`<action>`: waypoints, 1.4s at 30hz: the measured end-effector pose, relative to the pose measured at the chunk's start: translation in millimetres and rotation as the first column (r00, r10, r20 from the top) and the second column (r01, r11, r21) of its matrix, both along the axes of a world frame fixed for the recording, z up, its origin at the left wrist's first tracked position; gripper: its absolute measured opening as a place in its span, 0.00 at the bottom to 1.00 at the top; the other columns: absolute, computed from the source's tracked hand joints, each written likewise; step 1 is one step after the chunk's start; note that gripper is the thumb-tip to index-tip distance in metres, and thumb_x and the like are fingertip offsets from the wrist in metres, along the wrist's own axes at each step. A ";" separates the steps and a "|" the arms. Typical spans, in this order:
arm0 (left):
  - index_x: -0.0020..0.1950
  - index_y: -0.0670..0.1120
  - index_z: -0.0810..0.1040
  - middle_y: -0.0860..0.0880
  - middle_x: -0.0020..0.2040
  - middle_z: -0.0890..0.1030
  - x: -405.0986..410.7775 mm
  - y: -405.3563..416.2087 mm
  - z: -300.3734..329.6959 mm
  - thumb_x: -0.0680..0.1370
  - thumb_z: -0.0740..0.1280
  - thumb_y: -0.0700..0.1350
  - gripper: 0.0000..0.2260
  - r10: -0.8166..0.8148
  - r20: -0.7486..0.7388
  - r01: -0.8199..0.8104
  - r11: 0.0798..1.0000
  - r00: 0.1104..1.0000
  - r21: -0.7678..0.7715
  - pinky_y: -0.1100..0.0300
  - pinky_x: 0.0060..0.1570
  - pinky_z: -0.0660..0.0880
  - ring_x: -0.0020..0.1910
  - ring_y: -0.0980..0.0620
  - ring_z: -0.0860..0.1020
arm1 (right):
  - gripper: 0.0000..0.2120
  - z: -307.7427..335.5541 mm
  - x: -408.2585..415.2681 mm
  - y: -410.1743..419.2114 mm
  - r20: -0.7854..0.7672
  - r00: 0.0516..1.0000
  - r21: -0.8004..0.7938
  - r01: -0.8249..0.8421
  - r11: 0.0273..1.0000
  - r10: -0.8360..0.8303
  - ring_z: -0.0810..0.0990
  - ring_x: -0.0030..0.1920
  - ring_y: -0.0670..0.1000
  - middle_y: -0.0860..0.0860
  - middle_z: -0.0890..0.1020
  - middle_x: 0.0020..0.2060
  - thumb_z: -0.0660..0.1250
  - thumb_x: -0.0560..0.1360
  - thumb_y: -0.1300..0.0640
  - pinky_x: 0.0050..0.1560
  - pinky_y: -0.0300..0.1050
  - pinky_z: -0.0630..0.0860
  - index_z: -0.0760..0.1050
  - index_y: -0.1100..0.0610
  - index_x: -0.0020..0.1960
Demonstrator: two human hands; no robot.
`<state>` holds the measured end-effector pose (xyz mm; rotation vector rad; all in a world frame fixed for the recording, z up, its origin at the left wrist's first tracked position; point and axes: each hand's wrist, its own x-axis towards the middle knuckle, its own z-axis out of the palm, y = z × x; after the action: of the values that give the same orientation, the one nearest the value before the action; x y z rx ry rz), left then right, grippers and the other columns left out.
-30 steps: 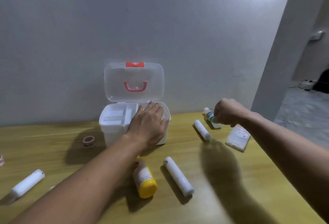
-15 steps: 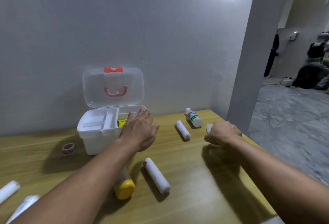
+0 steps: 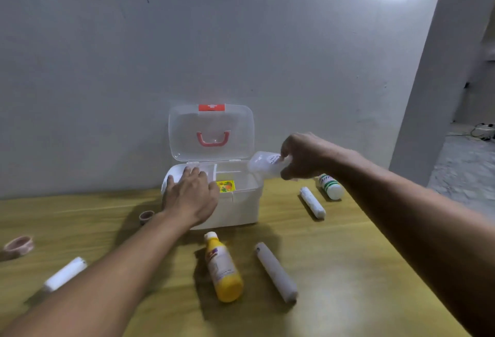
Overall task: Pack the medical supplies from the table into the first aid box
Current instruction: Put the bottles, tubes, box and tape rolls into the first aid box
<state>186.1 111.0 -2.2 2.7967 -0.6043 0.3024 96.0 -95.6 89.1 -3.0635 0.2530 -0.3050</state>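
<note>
The flat clear plastic packet [image 3: 265, 163] is now off the table, gripped in the right hand [image 3: 302, 157] over the open white first aid box [image 3: 235, 202] (drop looks imminent); left hand [image 3: 190, 197] lies open, steadying the box's rim, bottles and rolls waiting around.

White first aid box [image 3: 235, 208] open; clear packet [image 3: 265, 164] tilted above its rim.
</note>
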 end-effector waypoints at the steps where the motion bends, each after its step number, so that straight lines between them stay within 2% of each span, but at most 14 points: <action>1: 0.63 0.41 0.73 0.44 0.72 0.69 -0.1 1.4 -1.8 0.79 0.48 0.51 0.22 0.010 0.010 -0.010 1.000 1.000 0.006 0.41 0.72 0.57 0.73 0.47 0.63 | 0.16 -0.8 10.4 10.9 -0.014 0.998 -0.028 -0.054 0.998 0.053 0.82 0.42 0.57 0.58 0.84 0.44 0.73 0.66 0.56 0.42 0.52 0.82 0.80 0.62 0.51; 5: 0.63 0.45 0.74 0.47 0.73 0.70 -1.2 1.9 -7.7 0.79 0.46 0.51 0.22 0.016 0.068 -0.019 0.999 0.998 0.039 0.42 0.70 0.59 0.73 0.47 0.64 | 0.11 -12.2 50.3 40.8 -0.090 0.986 -0.094 -0.147 0.985 0.138 0.76 0.37 0.58 0.54 0.76 0.32 0.73 0.67 0.56 0.30 0.45 0.73 0.72 0.58 0.35; 7: 0.63 0.47 0.74 0.47 0.72 0.71 -1.0 2.0 -9.3 0.80 0.46 0.52 0.22 0.004 0.082 -0.006 1.000 0.997 0.024 0.42 0.69 0.60 0.73 0.47 0.64 | 0.11 -19.9 67.0 47.5 -0.130 0.979 -0.082 -0.171 0.982 0.160 0.80 0.42 0.57 0.56 0.81 0.40 0.74 0.68 0.56 0.39 0.48 0.80 0.77 0.61 0.45; 10: 0.67 0.49 0.72 0.48 0.74 0.68 0.9 2.6 -11.9 0.80 0.47 0.52 0.22 -0.015 0.086 0.015 1.000 0.996 0.002 0.43 0.71 0.58 0.75 0.48 0.63 | 0.24 -29.7 86.3 50.8 -0.155 0.972 -0.049 -0.186 0.981 0.176 0.80 0.51 0.58 0.58 0.80 0.55 0.74 0.69 0.57 0.54 0.52 0.79 0.72 0.62 0.62; 15: 0.72 0.50 0.68 0.49 0.77 0.64 2.2 3.6 -14.5 0.80 0.47 0.52 0.23 -0.036 0.076 0.037 0.999 0.996 -0.017 0.43 0.74 0.53 0.77 0.51 0.59 | 0.27 -43.8 106.5 55.7 -0.163 0.963 0.033 -0.210 0.977 0.213 0.77 0.58 0.58 0.57 0.78 0.61 0.74 0.69 0.62 0.57 0.48 0.76 0.70 0.59 0.66; 23: 0.64 0.48 0.74 0.47 0.73 0.70 1.9 3.3 -11.2 0.80 0.48 0.51 0.21 -0.034 0.043 0.035 0.999 0.998 -0.004 0.46 0.69 0.61 0.73 0.49 0.66 | 0.16 -65.3 119.0 56.0 0.042 0.974 0.150 -0.227 0.962 0.223 0.81 0.47 0.55 0.56 0.84 0.48 0.78 0.65 0.58 0.50 0.48 0.80 0.81 0.60 0.51; 26: 0.59 0.45 0.74 0.45 0.69 0.73 1.6 2.9 -7.7 0.79 0.49 0.50 0.19 -0.019 0.025 0.019 1.000 1.000 -0.003 0.44 0.66 0.63 0.70 0.46 0.68 | 0.11 -57.6 105.4 36.0 0.222 0.959 0.223 -0.228 0.948 0.178 0.80 0.43 0.53 0.56 0.84 0.43 0.75 0.65 0.63 0.43 0.40 0.73 0.82 0.62 0.47; 28: 0.64 0.45 0.72 0.45 0.72 0.70 0.5 0.7 -5.9 0.78 0.48 0.50 0.21 -0.003 0.066 0.004 1.000 0.998 -0.002 0.41 0.69 0.60 0.73 0.46 0.64 | 0.06 -51.2 91.8 11.1 0.357 0.931 0.258 -0.174 0.950 0.073 0.79 0.40 0.54 0.55 0.83 0.38 0.71 0.66 0.66 0.39 0.39 0.68 0.82 0.62 0.43; 30: 0.71 0.45 0.67 0.47 0.76 0.65 -4.5 -8.7 -3.3 0.78 0.48 0.51 0.24 -0.015 0.136 0.016 1.000 0.991 -0.008 0.40 0.73 0.54 0.77 0.48 0.58 | 0.06 -52.1 81.6 -23.2 0.397 0.915 0.290 -0.056 0.955 -0.067 0.81 0.42 0.58 0.58 0.85 0.39 0.69 0.66 0.67 0.41 0.41 0.71 0.82 0.62 0.42; 32: 0.73 0.45 0.66 0.48 0.77 0.63 -13.0 -25.2 -0.2 0.79 0.50 0.50 0.23 -0.092 0.174 0.096 0.995 0.980 -0.013 0.42 0.75 0.51 0.78 0.50 0.56 | 0.08 -60.3 70.7 -59.4 0.330 0.919 0.279 0.123 0.952 -0.216 0.82 0.46 0.60 0.60 0.85 0.44 0.67 0.67 0.67 0.44 0.42 0.75 0.82 0.62 0.44; 35: 0.71 0.47 0.66 0.49 0.77 0.63 -24.0 -54.6 -1.5 0.81 0.50 0.49 0.20 -0.270 0.175 0.272 0.962 0.947 0.016 0.44 0.75 0.53 0.78 0.52 0.56 | 0.13 -80.5 50.7 -98.5 0.082 0.932 0.145 0.338 0.930 -0.352 0.80 0.52 0.62 0.59 0.83 0.52 0.66 0.70 0.60 0.51 0.49 0.79 0.79 0.59 0.54; 38: 0.73 0.45 0.64 0.49 0.77 0.62 -26.7 -75.8 -7.2 0.81 0.49 0.49 0.21 -0.340 0.124 0.337 0.940 0.932 0.046 0.45 0.75 0.52 0.78 0.53 0.55 | 0.12 -102.5 35.8 -117.7 -0.131 0.941 0.131 0.330 0.935 -0.313 0.77 0.53 0.61 0.58 0.79 0.55 0.62 0.73 0.53 0.45 0.49 0.73 0.70 0.55 0.55; 40: 0.74 0.44 0.62 0.48 0.78 0.62 -27.3 -82.8 -8.2 0.82 0.49 0.49 0.22 -0.341 0.089 0.337 0.939 0.936 0.063 0.46 0.76 0.51 0.78 0.52 0.54 | 0.11 -110.8 29.1 -122.4 -0.122 0.947 0.131 0.312 0.941 -0.297 0.77 0.49 0.60 0.58 0.79 0.51 0.63 0.71 0.51 0.42 0.48 0.72 0.69 0.54 0.51; 42: 0.75 0.43 0.62 0.47 0.78 0.62 -27.9 -84.6 -6.1 0.82 0.49 0.49 0.22 -0.336 0.068 0.331 0.941 0.940 0.065 0.48 0.77 0.51 0.78 0.51 0.55 | 0.09 -110.9 22.4 -121.7 0.018 0.939 0.117 0.340 0.933 -0.344 0.78 0.46 0.60 0.58 0.81 0.46 0.66 0.71 0.52 0.39 0.46 0.72 0.75 0.56 0.47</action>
<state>158.2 26.4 -8.3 2.6767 -1.1028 0.3296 118.4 -217.2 -21.8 -2.8861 0.7782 -0.3494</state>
